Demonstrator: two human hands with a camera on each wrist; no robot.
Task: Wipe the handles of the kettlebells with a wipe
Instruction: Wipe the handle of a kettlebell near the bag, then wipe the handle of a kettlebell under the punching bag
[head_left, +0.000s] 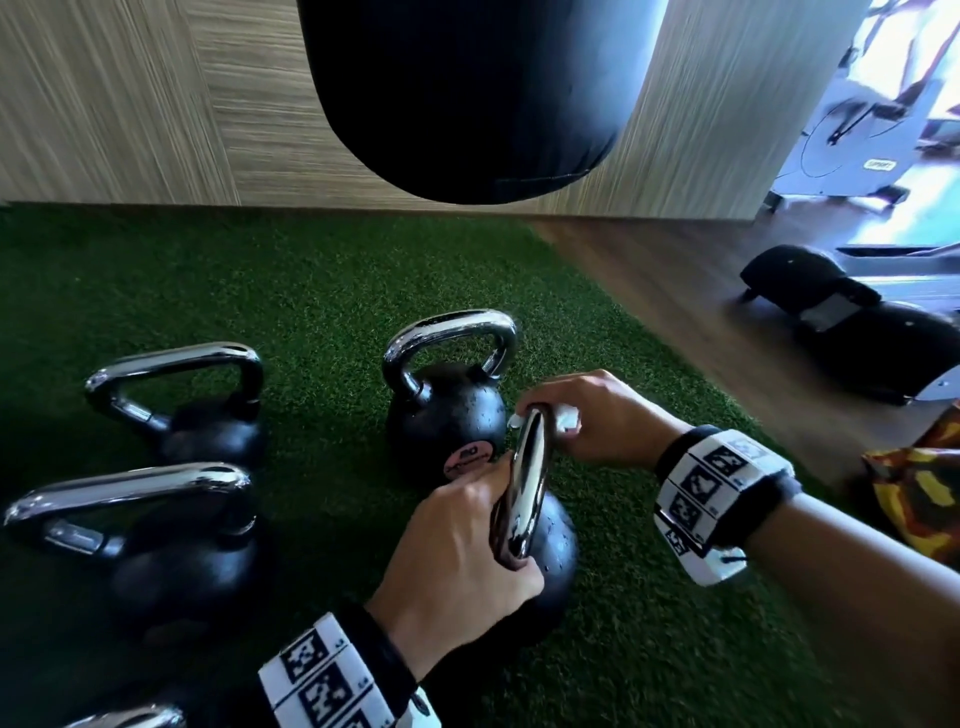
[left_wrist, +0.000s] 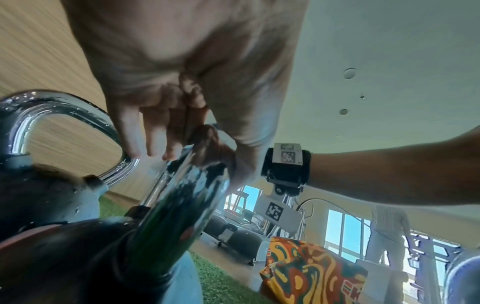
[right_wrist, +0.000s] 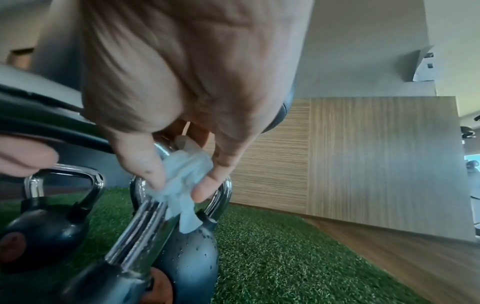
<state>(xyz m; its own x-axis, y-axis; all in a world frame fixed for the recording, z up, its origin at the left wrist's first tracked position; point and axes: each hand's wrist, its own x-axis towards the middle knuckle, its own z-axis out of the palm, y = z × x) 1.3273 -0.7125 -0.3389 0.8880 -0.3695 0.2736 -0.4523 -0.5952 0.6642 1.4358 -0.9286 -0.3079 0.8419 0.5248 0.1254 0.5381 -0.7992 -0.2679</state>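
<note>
We find daylight entering from the windows (head_left: 893, 78) beyond the right hand (head_left: 597, 421), overexposed to near white; the turf (head_left: 208, 270) left of the left hand (head_left: 457, 561) lies dim; chrome handles (head_left: 527, 488) carry bright specular glare; motion blur smears the wall panels (head_left: 130, 104) above both hands; wrist views bend straight lines at the edges; skin nearest each lens is out of focus.

A pinkish round label (head_left: 469, 453) sits on the front of the far kettlebell (head_left: 445, 415), its number too blurred to read. A small label (head_left: 880, 165) on the exercise bike (head_left: 852, 150) is illegible too.
</note>
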